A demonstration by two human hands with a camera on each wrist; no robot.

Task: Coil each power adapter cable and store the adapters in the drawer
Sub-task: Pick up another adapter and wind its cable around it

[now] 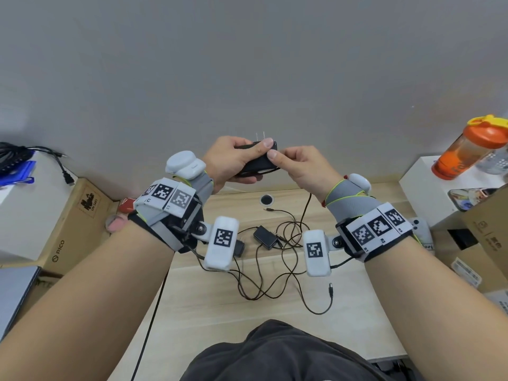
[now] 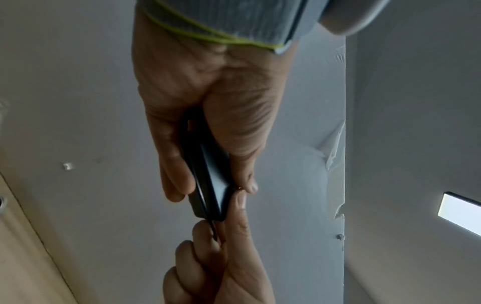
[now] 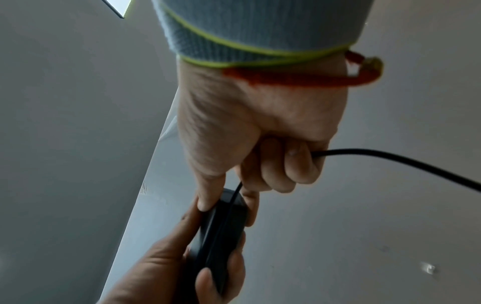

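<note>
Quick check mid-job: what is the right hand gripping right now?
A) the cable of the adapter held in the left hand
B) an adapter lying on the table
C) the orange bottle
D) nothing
A: the right hand curls round the cable running off the adapter that the left hand grips.

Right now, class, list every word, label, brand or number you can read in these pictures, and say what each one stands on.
"PICO": side of the cardboard box at left.
"UN 3481", only roughly legible: the stamp on that box's top.
Print on the orange bottle: blurred, unreadable.
Labels on the boxes at right: too small to read.
Wrist tags: square code patterns only; the tiny marks beneath are unreadable.
Wrist views: no text.
</note>
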